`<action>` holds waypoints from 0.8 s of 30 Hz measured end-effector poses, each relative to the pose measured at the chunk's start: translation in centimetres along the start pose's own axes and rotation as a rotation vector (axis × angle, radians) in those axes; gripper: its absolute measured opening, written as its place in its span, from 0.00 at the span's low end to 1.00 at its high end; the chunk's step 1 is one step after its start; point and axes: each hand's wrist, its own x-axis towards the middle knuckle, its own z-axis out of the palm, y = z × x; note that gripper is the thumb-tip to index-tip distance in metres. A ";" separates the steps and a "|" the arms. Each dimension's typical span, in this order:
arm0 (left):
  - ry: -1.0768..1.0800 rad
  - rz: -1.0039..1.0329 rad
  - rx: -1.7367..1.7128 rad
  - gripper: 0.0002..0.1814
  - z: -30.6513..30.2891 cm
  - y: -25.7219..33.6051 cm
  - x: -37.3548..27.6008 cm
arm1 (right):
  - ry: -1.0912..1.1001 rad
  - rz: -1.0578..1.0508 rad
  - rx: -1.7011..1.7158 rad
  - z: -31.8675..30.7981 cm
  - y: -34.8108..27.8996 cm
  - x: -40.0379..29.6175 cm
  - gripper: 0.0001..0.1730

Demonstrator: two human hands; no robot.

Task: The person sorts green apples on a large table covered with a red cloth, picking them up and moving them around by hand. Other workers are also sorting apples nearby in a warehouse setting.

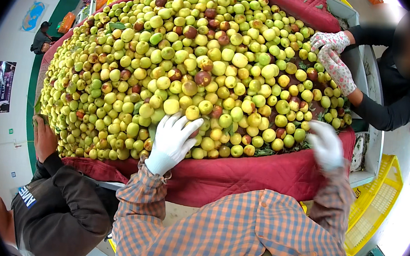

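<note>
A broad heap of green, yellow and reddish-brown jujube fruits [195, 71] covers the table before me. My left hand [172, 138], in a white glove, rests palm down on the near edge of the heap with its fingers spread among the fruits; a reddish fruit shows partly under its fingertips. Over the near right edge of the heap is my right hand [325, 145], also white-gloved and blurred, so its fingers and anything in them are unclear. Under the fruits lies a dark red quilted cloth [252, 178], which hangs over the near edge. Green leaves [265, 151] lie among the fruits between my hands.
At the right, a co-worker's flower-patterned gloves [335, 59] touch the fruits beside a grey metal chute [372, 144]. Another co-worker's bare hand [44, 138] is at the heap's left edge. A yellow plastic crate [373, 211] stands low at the right. More people and crates are farther back.
</note>
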 end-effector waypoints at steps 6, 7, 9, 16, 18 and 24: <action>-0.017 -0.045 -0.031 0.33 0.0 0.6 0.4 | -0.132 -0.528 -0.201 12.9 -9.3 12.5 0.12; -0.023 -0.060 -0.027 0.33 0.0 0.5 0.1 | -0.111 -0.502 -0.203 14.0 -10.1 14.3 0.12; -0.023 -0.071 -0.017 0.33 0.0 0.2 -0.4 | -0.143 -0.257 -0.416 14.5 -12.8 20.0 0.15; -0.046 -0.034 -0.027 0.32 -0.2 -0.4 0.7 | -0.468 -0.247 -0.777 15.8 -14.1 33.0 0.20; -0.060 -0.059 0.012 0.31 -0.8 -0.3 0.8 | -0.361 -0.299 -0.672 14.7 -13.0 31.4 0.19; -0.109 -0.031 -0.061 0.33 1.4 0.5 0.3 | 0.115 -0.212 0.035 2.8 -1.7 12.1 0.20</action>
